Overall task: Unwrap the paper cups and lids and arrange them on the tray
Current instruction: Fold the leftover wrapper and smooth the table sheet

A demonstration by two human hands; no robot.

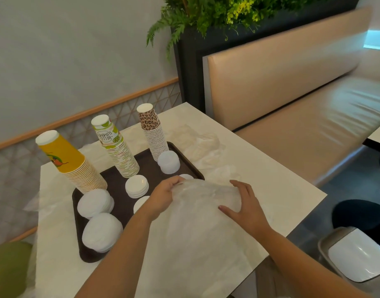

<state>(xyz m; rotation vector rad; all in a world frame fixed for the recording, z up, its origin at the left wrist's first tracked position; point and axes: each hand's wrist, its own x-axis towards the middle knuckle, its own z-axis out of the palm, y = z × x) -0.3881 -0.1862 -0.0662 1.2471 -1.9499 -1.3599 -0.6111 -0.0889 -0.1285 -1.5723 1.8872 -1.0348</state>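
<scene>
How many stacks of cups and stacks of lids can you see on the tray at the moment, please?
Cup stacks: 3 (yellow, lime-print, leopard-print)
Lid stacks: 6 (, two partly hidden)
Total: 9

Under your hands lies a thin, clear plastic wrapper [202,203], crinkled and faintly glossy. The paper cups [122,151] look matt, their stacked rims finely ribbed. The white lids [95,203] look smooth and matt. The dark tray [120,181] has a dull finish. The table [260,168] is pale, smooth, marble-like. The bench [292,82] is glossy tan leatherette.
</scene>
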